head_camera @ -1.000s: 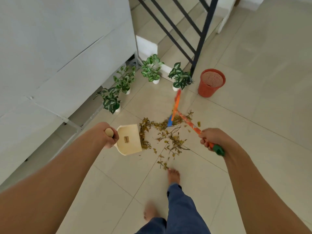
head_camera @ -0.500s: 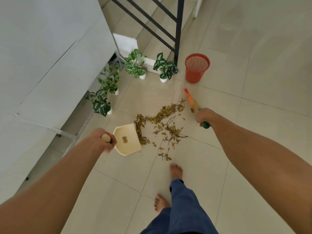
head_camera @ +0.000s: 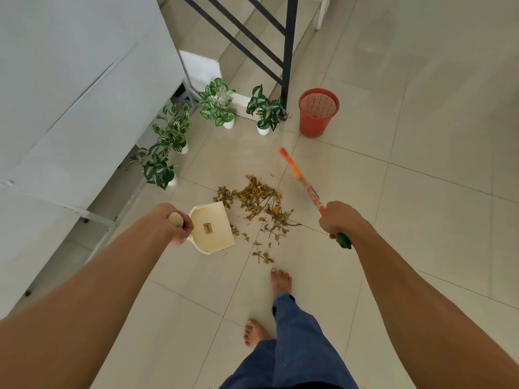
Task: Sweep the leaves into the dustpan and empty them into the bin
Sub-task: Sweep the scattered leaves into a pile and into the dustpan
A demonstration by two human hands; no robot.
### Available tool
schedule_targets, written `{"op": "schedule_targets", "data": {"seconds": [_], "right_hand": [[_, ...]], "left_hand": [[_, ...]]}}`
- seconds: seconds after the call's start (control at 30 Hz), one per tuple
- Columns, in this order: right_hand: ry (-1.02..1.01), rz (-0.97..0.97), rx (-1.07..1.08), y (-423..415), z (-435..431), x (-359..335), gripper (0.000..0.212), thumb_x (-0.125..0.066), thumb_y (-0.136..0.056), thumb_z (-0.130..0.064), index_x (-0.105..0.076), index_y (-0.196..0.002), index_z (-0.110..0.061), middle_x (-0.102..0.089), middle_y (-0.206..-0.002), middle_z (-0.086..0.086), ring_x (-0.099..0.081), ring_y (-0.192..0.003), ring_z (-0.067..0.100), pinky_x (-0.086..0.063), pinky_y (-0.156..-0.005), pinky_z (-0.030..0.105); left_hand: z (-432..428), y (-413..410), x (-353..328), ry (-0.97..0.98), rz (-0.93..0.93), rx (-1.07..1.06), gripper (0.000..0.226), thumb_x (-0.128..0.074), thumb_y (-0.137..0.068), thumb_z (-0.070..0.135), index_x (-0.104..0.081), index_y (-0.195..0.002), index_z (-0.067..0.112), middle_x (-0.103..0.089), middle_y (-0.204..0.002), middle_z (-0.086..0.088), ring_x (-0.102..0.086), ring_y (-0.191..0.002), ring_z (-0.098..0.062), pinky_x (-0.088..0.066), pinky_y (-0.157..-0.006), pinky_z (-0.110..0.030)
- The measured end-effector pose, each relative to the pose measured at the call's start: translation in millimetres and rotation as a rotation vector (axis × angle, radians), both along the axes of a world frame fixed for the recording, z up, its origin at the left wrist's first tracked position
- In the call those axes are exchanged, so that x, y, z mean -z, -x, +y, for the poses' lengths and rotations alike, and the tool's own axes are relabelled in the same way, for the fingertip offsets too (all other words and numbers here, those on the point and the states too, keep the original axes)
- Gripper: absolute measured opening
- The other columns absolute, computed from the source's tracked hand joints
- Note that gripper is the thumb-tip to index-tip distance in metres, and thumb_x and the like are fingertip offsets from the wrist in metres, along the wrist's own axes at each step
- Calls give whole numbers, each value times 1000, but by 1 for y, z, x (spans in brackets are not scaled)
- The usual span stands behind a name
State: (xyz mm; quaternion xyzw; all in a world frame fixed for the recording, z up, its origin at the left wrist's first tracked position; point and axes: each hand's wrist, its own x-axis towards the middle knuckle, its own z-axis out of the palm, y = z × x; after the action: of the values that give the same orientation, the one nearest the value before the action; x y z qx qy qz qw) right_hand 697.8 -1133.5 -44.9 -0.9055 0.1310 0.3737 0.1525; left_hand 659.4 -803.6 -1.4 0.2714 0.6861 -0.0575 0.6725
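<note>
Leaves (head_camera: 258, 202): dry brown pile on the tiled floor (head_camera: 421, 192) at frame centre, between the two hands, with a few strays trailing down toward the nearer bare foot (head_camera: 280, 282).
Dustpan (head_camera: 213, 228): cream, just left of centre. Its open edge faces the pile and lies just beside the nearest leaves. Whether it rests on the tiles cannot be told.
Left hand (head_camera: 175, 226): fingers curled tight round the dustpan's wooden handle.
Right hand (head_camera: 338, 219): wrapped round the broom (head_camera: 300, 178) near its green end cap.
Broom: the orange shaft slants to the upper left, right of the pile. It is blurred and the brush end is unclear.
Bin (head_camera: 318, 113): orange mesh basket, upright, upper right of centre, well apart from the leaves and beside the black railing post (head_camera: 288, 51).
Potted plants (head_camera: 216, 103): four in white pots, upper left of the pile.
</note>
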Motion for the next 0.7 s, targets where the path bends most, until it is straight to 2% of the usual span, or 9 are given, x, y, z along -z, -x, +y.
{"op": "schedule_targets", "data": {"seconds": [0.07,0.17,0.23,0.33,0.5,0.57,0.63,0.67,0.7], "right_hand": [[-25,19,22,2,6,3,24,-43,-97,-7,-55,-117,0,-61,-69,6,-64,-66,19,-51,-66,30],[-65,66,-12,8,16,5,22,-43,-99,-7,-54,-118,-1,-59,-69,7,-59,-57,14,-49,-67,31],[-71,82,-59,17,18,5,17,-44,-99,-8,-53,-114,-9,-60,-70,6,-57,-53,13,-50,-61,29],[-86,83,-62,31,11,6,19,-51,-95,-12,-60,-104,2,-63,-71,8,-60,-51,15,-47,-47,27],[-82,22,-29,61,6,-9,19,-48,-95,-11,-57,-109,-3,-63,-78,6,-62,-54,15,-51,-53,28],[-30,13,-50,74,10,-12,18,-45,-95,-10,-56,-109,-5,-62,-74,2,-65,-59,15,-56,-63,30],[11,43,-82,82,15,-13,14,-43,-96,-9,-56,-101,-5,-61,-70,1,-66,-69,16,-57,-75,31],[3,67,-69,84,16,-12,12,-42,-97,-7,-54,-93,-5,-59,-68,2,-65,-71,17,-56,-76,30],[-29,93,-20,84,17,-10,14,-41,-98,-5,-50,-86,-4,-58,-67,4,-64,-71,18,-55,-71,29]], "left_hand": [[-5,4,-1,-15,9,19,15,-45,-88,-5,-52,-93,8,-47,-78,-4,-44,-52,-10,-39,-37,-16],[-8,10,-1,-29,15,38,19,-47,-88,-4,-54,-100,9,-48,-80,-4,-44,-52,-10,-39,-35,-14],[-9,14,-2,-32,12,43,20,-49,-89,-3,-55,-103,10,-48,-80,-4,-44,-52,-9,-39,-35,-13],[-9,18,-3,-37,8,46,21,-49,-89,-3,-55,-104,11,-47,-81,-4,-44,-54,-9,-39,-35,-13],[-7,27,-7,-44,4,44,22,-48,-88,-3,-54,-104,11,-46,-82,-4,-43,-53,-9,-40,-35,-14],[-9,31,-10,-51,-6,52,19,-48,-90,-2,-53,-104,11,-46,-81,-4,-43,-53,-9,-39,-35,-13],[-10,36,-14,-53,-16,51,17,-47,-91,-2,-52,-103,10,-45,-79,-4,-43,-53,-9,-38,-34,-12],[-9,38,-14,-49,-22,46,16,-47,-92,-2,-51,-102,10,-45,-79,-4,-42,-53,-9,-38,-33,-12],[-8,41,-15,-44,-27,40,16,-47,-91,-2,-52,-102,10,-45,-79,-4,-43,-53,-9,-38,-33,-12]]}}
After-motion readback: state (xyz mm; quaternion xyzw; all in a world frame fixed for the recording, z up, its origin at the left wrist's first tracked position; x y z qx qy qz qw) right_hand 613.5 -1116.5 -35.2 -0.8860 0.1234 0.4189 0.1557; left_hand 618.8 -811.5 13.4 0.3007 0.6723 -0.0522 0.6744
